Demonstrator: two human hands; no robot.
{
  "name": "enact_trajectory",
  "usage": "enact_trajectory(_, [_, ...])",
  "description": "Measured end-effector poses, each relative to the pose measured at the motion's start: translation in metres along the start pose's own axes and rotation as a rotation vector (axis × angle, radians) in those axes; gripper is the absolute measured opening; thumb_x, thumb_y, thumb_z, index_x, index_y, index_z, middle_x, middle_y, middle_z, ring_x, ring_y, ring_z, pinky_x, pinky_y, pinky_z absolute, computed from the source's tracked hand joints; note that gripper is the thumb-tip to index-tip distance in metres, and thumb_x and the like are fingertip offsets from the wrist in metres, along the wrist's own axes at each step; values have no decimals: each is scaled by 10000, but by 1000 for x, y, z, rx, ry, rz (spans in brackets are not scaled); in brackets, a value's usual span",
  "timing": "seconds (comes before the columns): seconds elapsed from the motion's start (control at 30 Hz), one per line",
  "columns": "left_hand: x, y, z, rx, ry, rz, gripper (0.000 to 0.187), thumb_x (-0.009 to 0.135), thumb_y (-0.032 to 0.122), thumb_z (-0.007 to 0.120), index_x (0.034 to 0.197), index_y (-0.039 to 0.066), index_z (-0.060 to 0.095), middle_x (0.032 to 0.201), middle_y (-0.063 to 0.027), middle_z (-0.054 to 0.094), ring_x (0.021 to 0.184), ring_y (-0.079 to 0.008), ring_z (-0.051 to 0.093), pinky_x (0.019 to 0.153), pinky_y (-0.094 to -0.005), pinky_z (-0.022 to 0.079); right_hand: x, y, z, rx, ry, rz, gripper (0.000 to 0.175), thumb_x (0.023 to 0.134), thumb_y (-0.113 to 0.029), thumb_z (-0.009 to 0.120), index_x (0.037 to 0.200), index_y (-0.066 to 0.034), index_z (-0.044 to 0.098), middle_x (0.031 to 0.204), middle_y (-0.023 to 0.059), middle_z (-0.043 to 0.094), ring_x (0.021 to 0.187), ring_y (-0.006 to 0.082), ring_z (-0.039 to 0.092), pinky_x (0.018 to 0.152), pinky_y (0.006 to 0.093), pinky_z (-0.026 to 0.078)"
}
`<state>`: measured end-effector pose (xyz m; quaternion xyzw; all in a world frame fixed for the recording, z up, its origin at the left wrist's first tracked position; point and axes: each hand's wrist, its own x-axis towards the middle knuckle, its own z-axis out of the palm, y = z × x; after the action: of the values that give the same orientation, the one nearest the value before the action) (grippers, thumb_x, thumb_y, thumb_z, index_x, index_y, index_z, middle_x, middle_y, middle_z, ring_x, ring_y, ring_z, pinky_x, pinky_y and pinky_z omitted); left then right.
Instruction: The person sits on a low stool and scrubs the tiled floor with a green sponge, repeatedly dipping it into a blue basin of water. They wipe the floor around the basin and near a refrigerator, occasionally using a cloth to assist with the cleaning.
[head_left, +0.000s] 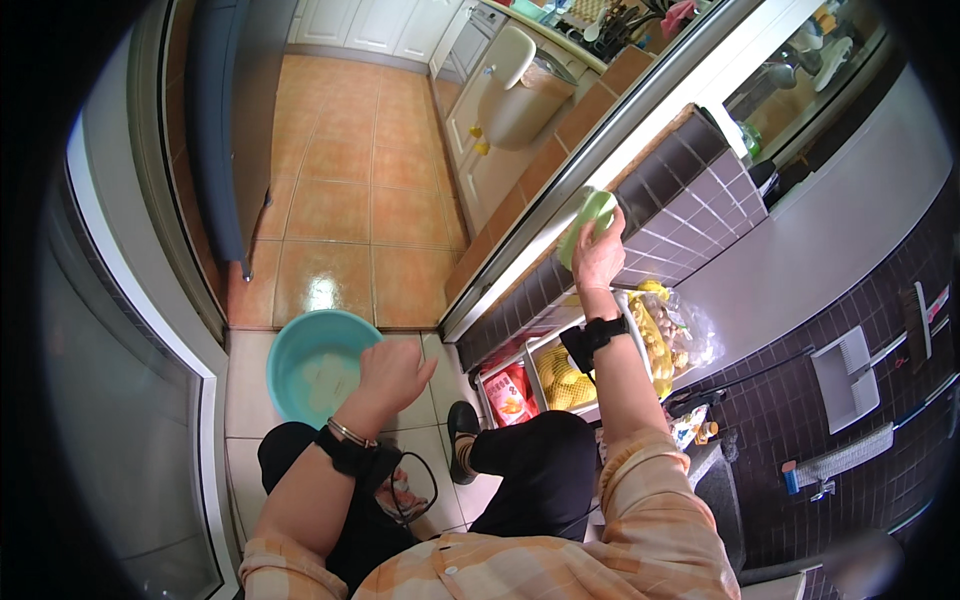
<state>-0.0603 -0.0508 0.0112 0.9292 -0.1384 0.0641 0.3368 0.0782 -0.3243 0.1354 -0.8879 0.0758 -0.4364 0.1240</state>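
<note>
My right hand (598, 253) grips a light green scrubbing brush (587, 217) by its handle. The bristles face the side of the metal sliding-door frame (517, 259); whether they touch it is hard to see. My left hand (394, 376) hovers beside the rim of a teal plastic basin (279, 375), with its fingers curled under and the thumb out to the right. Its palm side is hidden. Some cloudy water (326, 379) lies in the basin, which stands on pale floor tiles before the kitchen threshold.
Storage bins (531, 367) with netted yellow produce and bagged food stand below the tiled ledge (675, 202). A patterned cloth (403, 495) lies between my legs. Glass door (142, 420) is at left, a dark appliance (240, 135) beyond. A trash bin (521, 109) hangs on a cabinet.
</note>
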Motion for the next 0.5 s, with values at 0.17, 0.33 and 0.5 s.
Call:
enact_trajectory(0.17, [-4, -4, 1, 2, -44, 3, 348, 786, 357, 638, 684, 25, 618, 673, -195, 612, 674, -387, 609, 580, -484, 462, -6, 4, 44, 58, 93, 88, 532, 911, -302, 494, 1349, -73, 298, 774, 256, 643, 695, 452, 621, 638, 524, 494])
enact_trajectory(0.33, [-5, -15, 5, 30, -39, 0, 330, 768, 338, 655, 681, 22, 609, 652, -183, 603, 665, -381, 604, 574, -480, 460, -58, 10, 87, 30, -21, 244, 498, 918, -285, 482, 1299, -32, 286, 700, 262, 628, 661, 452, 617, 614, 533, 488])
enact_trajectory(0.5, [-5, -23, 5, 38, -69, -13, 317, 766, 327, 655, 691, 23, 604, 654, -176, 603, 663, -378, 601, 572, -479, 454, -36, 11, 78, 81, 43, 174, 474, 913, -289, 502, 1251, -18, 309, 678, 245, 625, 627, 447, 612, 577, 522, 486])
